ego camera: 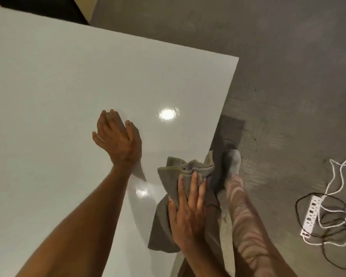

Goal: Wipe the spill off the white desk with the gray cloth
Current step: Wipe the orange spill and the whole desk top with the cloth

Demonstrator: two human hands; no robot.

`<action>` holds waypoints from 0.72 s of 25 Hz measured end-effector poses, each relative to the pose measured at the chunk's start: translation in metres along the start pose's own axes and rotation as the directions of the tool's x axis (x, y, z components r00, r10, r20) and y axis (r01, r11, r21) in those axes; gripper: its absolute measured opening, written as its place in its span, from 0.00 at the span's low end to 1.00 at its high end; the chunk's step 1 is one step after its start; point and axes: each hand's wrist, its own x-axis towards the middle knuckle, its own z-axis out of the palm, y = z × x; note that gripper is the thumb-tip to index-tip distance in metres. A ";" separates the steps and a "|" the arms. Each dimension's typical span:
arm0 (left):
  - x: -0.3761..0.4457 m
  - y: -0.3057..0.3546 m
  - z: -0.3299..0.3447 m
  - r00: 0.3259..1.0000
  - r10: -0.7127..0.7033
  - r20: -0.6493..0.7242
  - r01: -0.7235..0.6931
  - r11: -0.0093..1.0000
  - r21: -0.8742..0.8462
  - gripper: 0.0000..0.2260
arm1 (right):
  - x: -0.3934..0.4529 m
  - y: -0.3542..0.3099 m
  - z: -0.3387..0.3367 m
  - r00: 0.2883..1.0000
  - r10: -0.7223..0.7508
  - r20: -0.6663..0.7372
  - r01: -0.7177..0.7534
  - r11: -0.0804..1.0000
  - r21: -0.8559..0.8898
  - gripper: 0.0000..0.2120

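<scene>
The white desk (68, 86) fills the left and middle of the head view. The gray cloth (180, 174) lies rumpled near the desk's right edge, partly hanging over it. My right hand (188, 212) presses flat on the cloth, fingers extended and together. My left hand (118, 138) rests flat on the bare desk to the left of the cloth, fingers slightly spread, holding nothing. A glossy patch (142, 192) shines between my two arms; I cannot tell whether it is liquid or a reflected light.
A bright lamp reflection (167, 113) glares on the desk beyond my hands. Right of the desk edge is gray floor (288, 76), my leg and socked foot (233, 160), and a white power strip (312, 214) with tangled black and white cables.
</scene>
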 end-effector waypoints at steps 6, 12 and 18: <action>-0.008 0.007 -0.001 0.968 0.242 0.065 -0.244 0.970 0.016 0.28 | 0.035 -0.005 -0.012 0.885 0.461 0.070 -0.380 0.624 0.683 0.35; 0.006 0.058 0.015 0.871 0.461 0.166 -0.464 0.885 -0.024 0.28 | 0.054 -0.004 -0.018 0.879 0.476 -0.020 -0.360 0.691 0.627 0.35; 0.045 0.119 0.044 0.877 0.435 0.205 -0.442 0.897 -0.013 0.31 | 0.122 0.007 -0.043 0.885 0.465 -0.013 -0.343 0.672 0.656 0.36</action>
